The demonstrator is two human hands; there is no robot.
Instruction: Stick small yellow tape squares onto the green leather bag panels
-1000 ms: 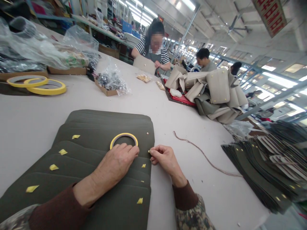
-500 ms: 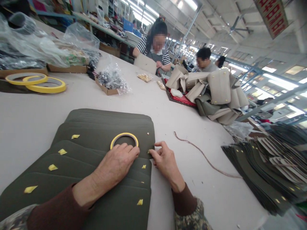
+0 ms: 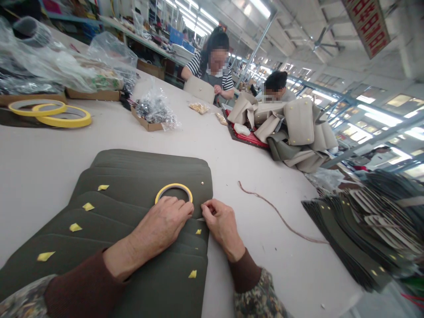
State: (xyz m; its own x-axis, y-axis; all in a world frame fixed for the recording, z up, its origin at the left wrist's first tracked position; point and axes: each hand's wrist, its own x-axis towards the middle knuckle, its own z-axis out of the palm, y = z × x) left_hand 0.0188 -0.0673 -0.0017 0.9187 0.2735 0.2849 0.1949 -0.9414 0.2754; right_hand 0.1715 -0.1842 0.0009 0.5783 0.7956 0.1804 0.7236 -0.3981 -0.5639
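Gripping tape [image 3: 174, 185] atop panels [image 3: 142, 165] on bench [image 3: 62, 152] in clamped fingers of left hand [image 3: 160, 227], presumably for steadiness; pinching at panels' right edge with joined fingers of right hand [image 3: 222, 223]. Cannot tell whether holding anything there.

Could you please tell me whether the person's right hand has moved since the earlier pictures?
Yes, slightly: judged against the brown cord lying on the table, the right hand has shifted leftward, away from it.
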